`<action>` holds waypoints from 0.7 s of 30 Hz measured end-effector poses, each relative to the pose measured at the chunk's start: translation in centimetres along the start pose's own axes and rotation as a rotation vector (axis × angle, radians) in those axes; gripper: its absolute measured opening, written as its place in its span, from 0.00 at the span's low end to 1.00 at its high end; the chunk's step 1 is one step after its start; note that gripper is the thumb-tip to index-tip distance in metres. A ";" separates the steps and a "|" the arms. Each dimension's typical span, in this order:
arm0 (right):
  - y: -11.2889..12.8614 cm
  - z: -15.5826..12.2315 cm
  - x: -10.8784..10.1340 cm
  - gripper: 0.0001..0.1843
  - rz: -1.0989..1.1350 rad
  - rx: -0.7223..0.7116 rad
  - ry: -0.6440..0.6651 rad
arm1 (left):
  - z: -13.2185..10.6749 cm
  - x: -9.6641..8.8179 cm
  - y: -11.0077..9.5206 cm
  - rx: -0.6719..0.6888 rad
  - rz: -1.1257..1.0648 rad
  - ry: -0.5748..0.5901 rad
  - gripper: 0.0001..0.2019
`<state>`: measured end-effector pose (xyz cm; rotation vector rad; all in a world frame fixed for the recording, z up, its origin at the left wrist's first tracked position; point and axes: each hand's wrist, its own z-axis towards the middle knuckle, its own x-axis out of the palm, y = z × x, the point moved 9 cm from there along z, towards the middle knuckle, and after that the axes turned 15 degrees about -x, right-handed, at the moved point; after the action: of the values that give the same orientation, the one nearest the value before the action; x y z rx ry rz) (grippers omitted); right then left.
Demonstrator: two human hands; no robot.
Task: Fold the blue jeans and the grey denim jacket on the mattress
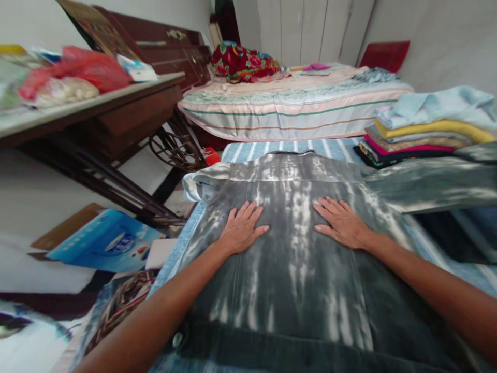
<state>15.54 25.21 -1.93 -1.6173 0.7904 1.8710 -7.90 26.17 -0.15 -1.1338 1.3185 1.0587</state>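
A dark grey jacket (272, 290) with pale bleached streaks lies spread out, back side up, on a blue-and-white striped cover (233, 151). Its collar points away from me and its hem is close to me. My left hand (241, 228) rests flat on the left of the jacket's back, fingers spread. On the right of the back, my right hand (341, 223) lies flat too, fingers apart. Neither hand grips the cloth. One sleeve (435, 181) stretches out to the right; the other sleeve (207, 178) is bunched at the left edge, showing a paler side.
A pile of folded clothes (423, 129) stands at the right, with dark folded cloth (458, 235) nearer me. Left are a sewing-machine table (128, 96) bearing plastic bags and a blue box (112, 241) on the floor. Behind is a bed (295, 111) with a red floral blanket (244, 62).
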 end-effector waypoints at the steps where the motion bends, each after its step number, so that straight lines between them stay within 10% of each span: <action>1: -0.4 -0.1 0.4 0.35 -0.001 0.006 0.023 | 0.1 0.2 0.1 -0.001 0.008 -0.001 0.29; 6: 2.2 -1.3 -2.6 0.30 -0.037 0.047 -0.055 | -1.4 -1.6 -0.1 -0.056 -0.001 -0.044 0.24; 14: 22.0 -10.9 -5.6 0.15 0.252 -0.496 -0.156 | -17.4 -4.3 -4.3 0.369 -0.291 -0.042 0.12; 21: 22.3 -11.8 -3.9 0.15 0.289 -0.442 -0.157 | -22.1 -2.6 -5.1 0.410 -0.242 -0.009 0.24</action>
<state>7.86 1.29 2.49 -1.6440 0.5953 2.4842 -6.36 3.70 3.76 -0.9452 1.2804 0.5820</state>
